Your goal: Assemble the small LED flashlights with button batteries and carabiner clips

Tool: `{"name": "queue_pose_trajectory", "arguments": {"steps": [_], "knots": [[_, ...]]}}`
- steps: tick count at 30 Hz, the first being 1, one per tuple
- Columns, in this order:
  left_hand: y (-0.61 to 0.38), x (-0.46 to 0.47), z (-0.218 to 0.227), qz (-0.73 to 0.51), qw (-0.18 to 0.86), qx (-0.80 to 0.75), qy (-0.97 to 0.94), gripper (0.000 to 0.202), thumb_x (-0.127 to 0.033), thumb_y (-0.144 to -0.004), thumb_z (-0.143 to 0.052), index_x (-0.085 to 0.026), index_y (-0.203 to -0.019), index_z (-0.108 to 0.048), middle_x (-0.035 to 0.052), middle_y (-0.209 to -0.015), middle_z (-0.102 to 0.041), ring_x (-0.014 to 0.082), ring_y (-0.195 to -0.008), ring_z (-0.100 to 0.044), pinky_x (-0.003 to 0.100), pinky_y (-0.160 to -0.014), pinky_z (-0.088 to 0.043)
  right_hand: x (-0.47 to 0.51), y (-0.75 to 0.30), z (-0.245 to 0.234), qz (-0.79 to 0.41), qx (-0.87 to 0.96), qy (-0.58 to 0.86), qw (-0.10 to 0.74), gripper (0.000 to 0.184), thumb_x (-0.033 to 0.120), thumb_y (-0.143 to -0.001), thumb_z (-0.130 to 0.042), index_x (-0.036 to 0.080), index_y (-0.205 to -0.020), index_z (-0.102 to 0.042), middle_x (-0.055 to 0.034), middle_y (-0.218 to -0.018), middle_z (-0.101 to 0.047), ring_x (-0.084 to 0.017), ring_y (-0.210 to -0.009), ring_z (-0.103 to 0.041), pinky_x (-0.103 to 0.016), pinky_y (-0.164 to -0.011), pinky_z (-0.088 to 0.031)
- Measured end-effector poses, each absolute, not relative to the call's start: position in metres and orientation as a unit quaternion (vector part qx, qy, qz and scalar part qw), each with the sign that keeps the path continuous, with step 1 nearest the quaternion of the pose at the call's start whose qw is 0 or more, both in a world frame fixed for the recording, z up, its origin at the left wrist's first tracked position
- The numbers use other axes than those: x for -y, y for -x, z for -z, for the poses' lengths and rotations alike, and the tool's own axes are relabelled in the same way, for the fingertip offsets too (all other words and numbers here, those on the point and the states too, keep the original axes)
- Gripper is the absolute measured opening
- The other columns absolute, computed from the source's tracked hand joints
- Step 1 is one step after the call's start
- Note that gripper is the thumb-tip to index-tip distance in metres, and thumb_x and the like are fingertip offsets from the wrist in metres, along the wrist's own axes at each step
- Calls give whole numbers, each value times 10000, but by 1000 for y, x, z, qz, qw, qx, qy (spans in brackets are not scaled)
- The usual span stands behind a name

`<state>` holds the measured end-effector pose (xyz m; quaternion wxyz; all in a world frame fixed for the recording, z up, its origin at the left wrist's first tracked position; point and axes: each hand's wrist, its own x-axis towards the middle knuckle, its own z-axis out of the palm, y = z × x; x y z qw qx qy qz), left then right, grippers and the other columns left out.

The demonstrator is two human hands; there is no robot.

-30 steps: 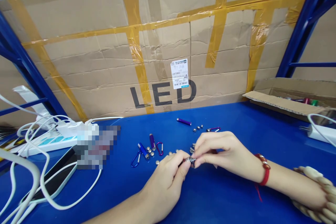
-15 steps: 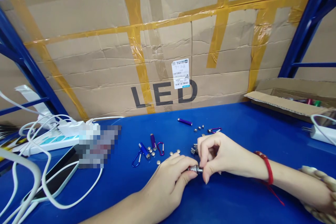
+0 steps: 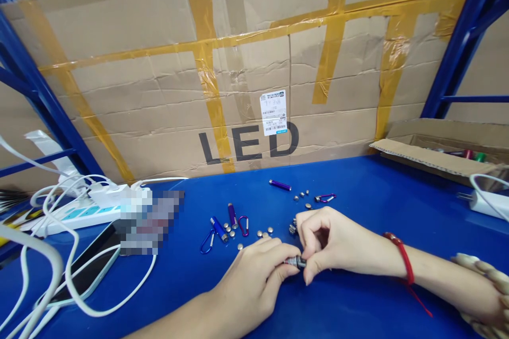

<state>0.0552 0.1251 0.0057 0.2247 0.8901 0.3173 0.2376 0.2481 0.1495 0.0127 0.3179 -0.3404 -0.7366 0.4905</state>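
My left hand (image 3: 254, 275) and my right hand (image 3: 334, 243) meet over the blue table (image 3: 358, 302), both pinching a small silver metal flashlight part (image 3: 295, 262) between fingertips. Just beyond them lie several button cell batteries (image 3: 264, 233) and small metal pieces (image 3: 293, 228). A blue mini flashlight with a carabiner (image 3: 214, 230) and a purple one (image 3: 234, 217) lie to the left. Another purple flashlight body (image 3: 279, 185) and a purple carabiner (image 3: 325, 197) lie farther back.
A taped cardboard sheet marked LED (image 3: 246, 79) stands behind the table. At the left are a power strip (image 3: 75, 212), white cables (image 3: 59, 275) and a phone (image 3: 85, 267). An open cardboard box (image 3: 437, 151) and a white charger (image 3: 487, 201) sit at the right.
Both hands have dropped slightly toward me with the silver part. My right fingers have curled more tightly round its end.
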Motion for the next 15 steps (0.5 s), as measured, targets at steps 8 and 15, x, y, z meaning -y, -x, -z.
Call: {"name": "queue_pose_trajectory", "arguments": {"steps": [8, 15], "knots": [[-57, -125, -8, -262, 231, -311, -884, 209, -144, -909, -414, -180, -916, -620, 38, -864, -658, 155, -785, -569, 208, -728, -418, -149, -249, -12, -479, 743, 342, 319, 304, 342, -507, -835, 135, -525, -613, 42, -597, -490, -58, -493, -429, -194, -432, -316], [-55, -124, -7, -269, 247, -317, -875, 195, -125, -889, -424, -189, -885, -608, 25, -837, -659, 147, -752, -577, 208, -700, -428, -152, -249, -10, -442, 763, 353, 314, 331, 397, -489, -832, 133, -537, -637, 38, -589, -493, -56, -486, -380, -196, -420, -276]]}}
